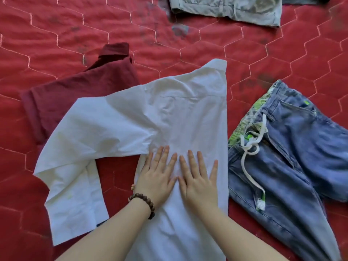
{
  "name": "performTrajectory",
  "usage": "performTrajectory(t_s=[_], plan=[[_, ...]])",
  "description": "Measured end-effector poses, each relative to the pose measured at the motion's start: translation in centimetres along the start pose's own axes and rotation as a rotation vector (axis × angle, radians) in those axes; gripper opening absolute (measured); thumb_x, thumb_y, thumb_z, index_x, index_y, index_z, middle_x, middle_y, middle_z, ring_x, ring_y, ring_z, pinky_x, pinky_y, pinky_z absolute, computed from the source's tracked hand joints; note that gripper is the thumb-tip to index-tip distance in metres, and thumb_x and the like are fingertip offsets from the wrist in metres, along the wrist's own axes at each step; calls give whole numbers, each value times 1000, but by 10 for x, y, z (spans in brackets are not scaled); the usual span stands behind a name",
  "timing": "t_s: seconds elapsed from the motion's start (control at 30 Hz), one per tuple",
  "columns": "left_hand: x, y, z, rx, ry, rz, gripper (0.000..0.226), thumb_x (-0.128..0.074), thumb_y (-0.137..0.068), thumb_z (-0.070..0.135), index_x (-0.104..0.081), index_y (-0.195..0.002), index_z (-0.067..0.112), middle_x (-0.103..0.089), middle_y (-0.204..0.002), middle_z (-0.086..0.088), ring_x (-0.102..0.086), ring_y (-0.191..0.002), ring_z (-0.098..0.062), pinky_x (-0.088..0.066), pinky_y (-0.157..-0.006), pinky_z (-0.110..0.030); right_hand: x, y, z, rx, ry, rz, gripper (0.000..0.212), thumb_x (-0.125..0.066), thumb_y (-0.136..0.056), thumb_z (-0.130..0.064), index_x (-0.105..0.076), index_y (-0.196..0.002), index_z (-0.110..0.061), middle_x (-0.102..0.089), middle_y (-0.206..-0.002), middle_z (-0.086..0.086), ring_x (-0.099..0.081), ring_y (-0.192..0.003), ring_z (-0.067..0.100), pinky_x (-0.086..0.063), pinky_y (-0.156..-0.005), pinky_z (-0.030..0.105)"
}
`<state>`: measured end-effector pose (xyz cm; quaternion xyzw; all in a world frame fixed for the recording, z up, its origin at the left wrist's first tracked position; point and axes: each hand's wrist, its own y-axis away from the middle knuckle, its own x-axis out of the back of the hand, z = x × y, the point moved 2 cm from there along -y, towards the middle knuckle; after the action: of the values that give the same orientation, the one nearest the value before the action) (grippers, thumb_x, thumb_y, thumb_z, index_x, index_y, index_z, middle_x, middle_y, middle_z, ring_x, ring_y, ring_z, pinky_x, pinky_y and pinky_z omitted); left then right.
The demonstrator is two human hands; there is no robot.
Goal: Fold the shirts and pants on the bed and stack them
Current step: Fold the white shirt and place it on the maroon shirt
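Note:
A white shirt (pixel 169 113) lies back-up in the middle of the red quilted bed (pixel 56 31), its right side folded in along a straight edge and its left sleeve stretched out to the left. My left hand (pixel 156 174), with a bead bracelet at the wrist, and my right hand (pixel 199 178) press flat on the shirt's body side by side, fingers spread, holding nothing. A dark red shirt (pixel 62 98) lies partly under the white one at the left. Blue jeans (pixel 293 153) with a white drawstring lie at the right.
Folded grey-green pants (pixel 229 10) lie at the far edge of the bed, with a dark garment (pixel 301 0) beside them at the top right. A small grey scrap (pixel 179 30) lies just below the grey-green pants.

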<state>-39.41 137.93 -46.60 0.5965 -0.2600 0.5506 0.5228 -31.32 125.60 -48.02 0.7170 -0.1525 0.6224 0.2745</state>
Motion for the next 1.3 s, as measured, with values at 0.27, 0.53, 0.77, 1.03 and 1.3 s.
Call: performTrajectory(t_s=[0.27,0.53,0.77,1.03,1.3], plan=[[-32,82,-3,-112,-21,35,62,-29,-90,49,-39,-143,17,-30,-150,-22,-28,-140,-36,-20,-110,-52,-14,82,-39,-151,-66,-35,63,-37,-91,-52,-28,-149,-29,-19,-159,5,-13,-147,29,-7,-109,70],[-76,187,1,-86,9,-15,67,-29,-91,51,-24,-150,19,-15,-156,-20,-15,-144,-36,-16,-112,-53,-35,197,-73,-251,-100,-122,65,-31,-92,-54,-19,-151,-31,-11,-160,7,-6,-147,30,-7,-110,67],[-79,247,21,26,184,36,58,-39,-91,37,-43,-141,7,-27,-149,-29,-25,-138,-42,-27,-112,-52,-27,244,-73,-201,-144,-117,56,-41,-95,-43,-29,-148,-27,-20,-156,10,-20,-144,31,-21,-112,62],[-56,219,15,623,892,202,42,-61,-89,21,-48,-126,7,-57,-110,-7,-55,-100,-25,-44,-82,-29,2,226,-16,-723,-408,-87,73,-56,-91,-46,-24,-149,-14,-47,-133,12,-43,-122,31,-33,-99,43],[-55,220,-3,723,843,170,44,-44,-99,32,-35,-64,7,-39,-61,-6,-31,-53,-17,-21,-47,-28,-4,235,-12,-876,-784,-52,21,-40,-100,-22,-41,-82,-11,-52,-73,5,-48,-66,25,-35,-57,36]])
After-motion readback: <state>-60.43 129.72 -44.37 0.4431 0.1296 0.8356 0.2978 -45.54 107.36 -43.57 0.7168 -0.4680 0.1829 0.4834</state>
